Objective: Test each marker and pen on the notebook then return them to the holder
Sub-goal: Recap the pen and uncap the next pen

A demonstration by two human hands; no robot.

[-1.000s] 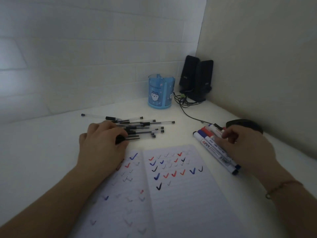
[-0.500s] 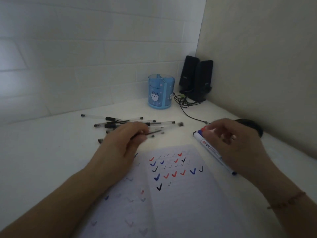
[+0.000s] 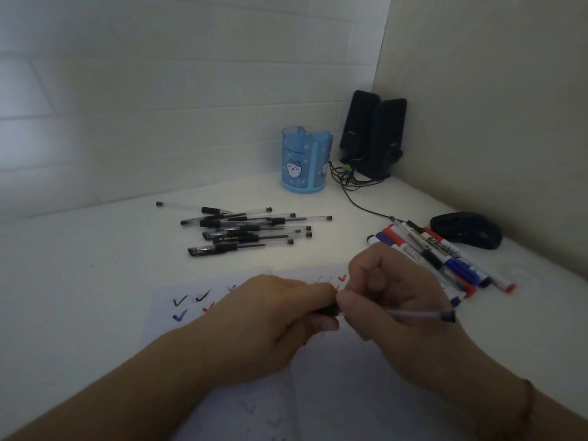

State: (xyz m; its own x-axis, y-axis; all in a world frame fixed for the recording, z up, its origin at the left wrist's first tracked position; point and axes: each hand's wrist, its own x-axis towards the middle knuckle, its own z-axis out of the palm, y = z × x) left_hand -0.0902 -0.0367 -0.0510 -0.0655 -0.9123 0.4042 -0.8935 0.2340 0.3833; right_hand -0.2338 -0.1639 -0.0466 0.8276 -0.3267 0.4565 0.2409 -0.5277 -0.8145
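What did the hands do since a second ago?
The left hand left the pen pile and the right hand left the markers. Both came together over the notebook and now grip one pen, the left at its dark cap end. The blue holder, speakers and mouse stayed put.

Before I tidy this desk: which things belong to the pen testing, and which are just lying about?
Job: pen held in both hands, left hand, right hand, loose pens, markers, notebook, blue holder.
Lying about: speakers, mouse, cable.
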